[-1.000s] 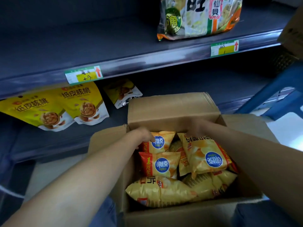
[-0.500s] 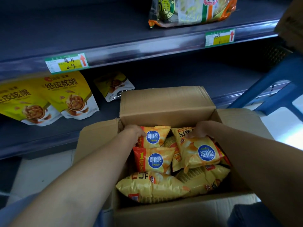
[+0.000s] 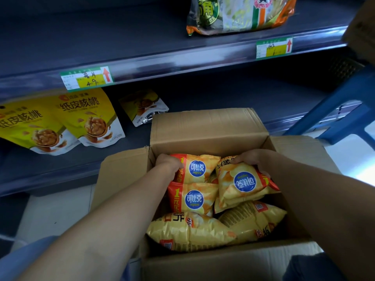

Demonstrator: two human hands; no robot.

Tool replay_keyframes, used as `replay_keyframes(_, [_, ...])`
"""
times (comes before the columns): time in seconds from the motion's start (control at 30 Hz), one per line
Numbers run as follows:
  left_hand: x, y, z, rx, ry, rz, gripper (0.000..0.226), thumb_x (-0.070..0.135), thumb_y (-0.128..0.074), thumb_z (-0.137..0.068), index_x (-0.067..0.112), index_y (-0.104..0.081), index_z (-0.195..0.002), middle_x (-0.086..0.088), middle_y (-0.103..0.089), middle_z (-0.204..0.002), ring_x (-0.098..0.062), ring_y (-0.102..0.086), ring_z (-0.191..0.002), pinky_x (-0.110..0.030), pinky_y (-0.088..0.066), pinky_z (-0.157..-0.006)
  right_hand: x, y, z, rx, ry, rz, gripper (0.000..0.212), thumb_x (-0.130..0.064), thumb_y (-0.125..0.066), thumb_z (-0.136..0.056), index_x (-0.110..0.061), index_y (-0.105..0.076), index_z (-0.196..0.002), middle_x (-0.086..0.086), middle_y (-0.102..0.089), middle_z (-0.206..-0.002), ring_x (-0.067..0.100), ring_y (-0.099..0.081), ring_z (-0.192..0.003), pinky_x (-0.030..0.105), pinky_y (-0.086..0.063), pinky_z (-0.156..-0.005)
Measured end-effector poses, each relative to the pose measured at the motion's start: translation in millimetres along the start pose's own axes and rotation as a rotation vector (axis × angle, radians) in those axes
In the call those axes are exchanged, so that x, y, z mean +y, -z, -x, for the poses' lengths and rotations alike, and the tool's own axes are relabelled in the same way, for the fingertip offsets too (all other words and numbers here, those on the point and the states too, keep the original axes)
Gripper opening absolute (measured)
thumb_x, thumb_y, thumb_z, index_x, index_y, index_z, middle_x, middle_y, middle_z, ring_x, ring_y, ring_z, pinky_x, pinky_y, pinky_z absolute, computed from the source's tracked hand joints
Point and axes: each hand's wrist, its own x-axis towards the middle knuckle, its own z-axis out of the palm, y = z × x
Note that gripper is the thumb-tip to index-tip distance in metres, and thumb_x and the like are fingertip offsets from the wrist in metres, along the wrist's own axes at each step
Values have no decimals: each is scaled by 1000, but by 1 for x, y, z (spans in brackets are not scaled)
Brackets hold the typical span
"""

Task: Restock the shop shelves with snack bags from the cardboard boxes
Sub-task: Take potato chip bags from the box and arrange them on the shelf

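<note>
An open cardboard box (image 3: 205,126) stands on the floor in front of the dark shelves, filled with several yellow and orange chip bags. My left hand (image 3: 168,164) reaches into the far left corner and grips the edge of an orange chip bag (image 3: 199,168). My right hand (image 3: 252,160) holds the top of an upside-down yellow chip bag (image 3: 242,184) at the far right. More chip bags (image 3: 188,230) lie nearer me in the box.
Yellow walnut pouches (image 3: 87,118) lie on the lower shelf (image 3: 203,94) to the left. A green and orange snack bag (image 3: 239,15) sits on the upper shelf (image 3: 142,33). A blue stool (image 3: 345,104) stands at the right. Price tags (image 3: 87,78) line the shelf edge.
Both hands have closed on chip bags at the far end of the box; the right-hand bag has lifted slightly. The view has tilted down a little.
</note>
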Motion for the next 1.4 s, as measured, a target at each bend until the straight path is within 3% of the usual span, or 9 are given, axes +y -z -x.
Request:
replay_keyframes(0.13, [2,5,-1,89,-53,-70,19,-4,-73,-76,-5,-66,-93,-18,-72,-96,-28,-70,-85,-36,-57,-76,-5,2,10,34,28,44,30,-18,-60,-92,2,-55,-114,17,-60,-90,31,-59,-87,41,-46,-97])
replay_keyframes(0.3, [18,16,21,169,-159,-183,17,7,-69,-82,-1,-63,-96,-11,-67,-96,-28,-67,-92,-32,-53,-73,-5,18,18,164,26,112,21,-14,-65,-88,-5,-49,-97,10,-56,-90,23,-48,-79,33,-35,-65])
replay_keyframes(0.47, [39,33,46,189,-266,-195,19,5,-69,-81,-3,-65,-98,-18,-69,-102,-33,-67,-95,-37,-55,-82,-8,30,40,183,64,126,22,-8,-64,-87,-7,-48,-101,8,-51,-81,21,-44,-71,32,-35,-70])
replay_keyframes(0.67, [68,58,81,192,-439,-40,23,2,-74,-70,0,-66,-92,-16,-67,-90,-34,-66,-91,-37,-56,-79,-37,29,83,166,171,331,51,-17,-60,-92,0,-39,-136,16,-52,-133,30,-46,-127,39,-35,-105])
replay_keyframes(0.8, [104,89,115,182,-593,135,21,-2,-70,-70,10,-56,-61,-12,-62,-70,-28,-62,-73,-39,-53,-68,-71,31,121,241,326,564,38,-30,-61,-92,-5,-54,-120,9,-58,-91,24,-53,-97,33,-44,-85])
replay_keyframes(0.93, [137,141,146,217,-719,285,24,1,-72,-63,9,-51,-54,-10,-56,-66,-23,-59,-72,-43,-55,-76,-105,41,164,389,496,689,47,-34,-63,-89,-4,-60,-125,11,-63,-109,27,-60,-96,31,-47,-82])
replay_keyframes(1.2, [168,253,177,376,-803,567,22,-2,-65,-78,3,-63,-99,-16,-68,-94,-26,-69,-83,-41,-58,-77,-176,28,275,707,751,767,43,-29,-60,-91,-11,-57,-130,11,-59,-129,30,-55,-117,32,-43,-89])
replay_keyframes(1.33, [171,299,175,451,-795,684,24,-4,-62,-81,5,-58,-103,-12,-63,-90,-20,-64,-75,-29,-54,-60,-220,16,300,813,910,794,35,-15,-62,-89,-8,-61,-124,10,-67,-104,17,-54,-61,23,-42,-54])
replay_keyframes(1.4, [172,318,170,477,-792,740,26,-4,-62,-82,4,-57,-107,-11,-64,-91,-17,-65,-73,-27,-55,-57,-241,0,307,914,955,871,32,-17,-61,-90,-9,-63,-121,10,-65,-110,19,-57,-69,23,-47,-61])
